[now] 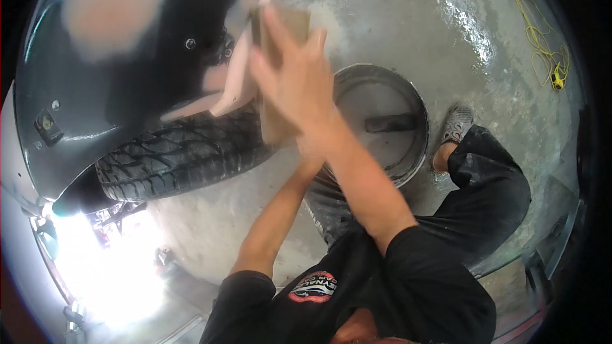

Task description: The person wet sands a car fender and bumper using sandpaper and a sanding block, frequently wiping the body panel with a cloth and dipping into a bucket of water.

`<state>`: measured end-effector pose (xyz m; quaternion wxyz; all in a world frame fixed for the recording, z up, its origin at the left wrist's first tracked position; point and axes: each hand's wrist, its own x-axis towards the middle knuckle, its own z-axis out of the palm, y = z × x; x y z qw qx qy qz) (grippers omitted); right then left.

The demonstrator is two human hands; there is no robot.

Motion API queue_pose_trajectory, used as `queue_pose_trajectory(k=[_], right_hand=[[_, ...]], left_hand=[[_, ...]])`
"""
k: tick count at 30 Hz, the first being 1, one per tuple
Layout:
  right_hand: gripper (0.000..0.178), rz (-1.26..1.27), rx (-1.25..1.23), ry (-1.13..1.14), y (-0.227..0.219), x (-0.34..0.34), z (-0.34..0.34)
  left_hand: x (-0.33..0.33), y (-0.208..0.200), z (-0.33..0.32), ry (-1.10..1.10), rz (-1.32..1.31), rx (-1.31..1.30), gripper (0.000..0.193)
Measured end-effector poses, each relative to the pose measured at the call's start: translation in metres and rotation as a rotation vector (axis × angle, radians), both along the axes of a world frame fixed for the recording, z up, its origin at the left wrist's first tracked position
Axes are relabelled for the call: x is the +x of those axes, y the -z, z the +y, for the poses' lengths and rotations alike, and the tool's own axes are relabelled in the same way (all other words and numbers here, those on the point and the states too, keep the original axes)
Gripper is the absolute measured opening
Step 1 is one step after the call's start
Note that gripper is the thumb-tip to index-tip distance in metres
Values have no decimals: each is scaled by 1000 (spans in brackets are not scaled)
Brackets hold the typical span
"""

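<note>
My right hand (pixel 296 83), a little blurred, grips a long brownish sanding block (pixel 276 124), its fingers spread over the top. The block lies against the pinkish, filler-coated edge (pixel 237 76) of a dark car fender (pixel 137 99). My left forearm (pixel 274 216) reaches up and crosses behind my right wrist. The left hand itself is hidden there, so its fingers do not show. Just right of my hands stands a round bucket (pixel 417 105) of cloudy water, with a dark rectangular block (pixel 390 123) in it.
Below the fender is a knobby black tire (pixel 185 159). A pale sanded patch (pixel 115 6) marks the upper body panel. My shoe (pixel 458 122) rests on the wet grey concrete floor (pixel 408 19). A yellow cord (pixel 539 44) lies coiled at the far right. Bright light enters at lower left.
</note>
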<state>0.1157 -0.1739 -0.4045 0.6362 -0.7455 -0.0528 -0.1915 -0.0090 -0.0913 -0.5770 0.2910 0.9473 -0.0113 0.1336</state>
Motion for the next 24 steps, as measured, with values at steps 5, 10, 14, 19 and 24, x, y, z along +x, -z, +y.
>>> queue_pose_trajectory(k=[5, 10, 14, 19, 24], right_hand=[[67, 75, -122, 94, -2, 92, -34], [63, 67, 1, -26, -10, -3, 5], [66, 66, -93, 99, 8, 93, -34], [64, 35, 62, 13, 1, 12, 0], [63, 46, 3, 28, 8, 42, -15]], left_hand=[[14, -1, -15, -5, -57, 268, 39], [-4, 17, 21, -78, 23, 61, 46], [12, 5, -16, 1, 44, 307, 39], [5, 13, 15, -9, -19, 357, 34], [11, -8, -4, -8, -78, 256, 34]])
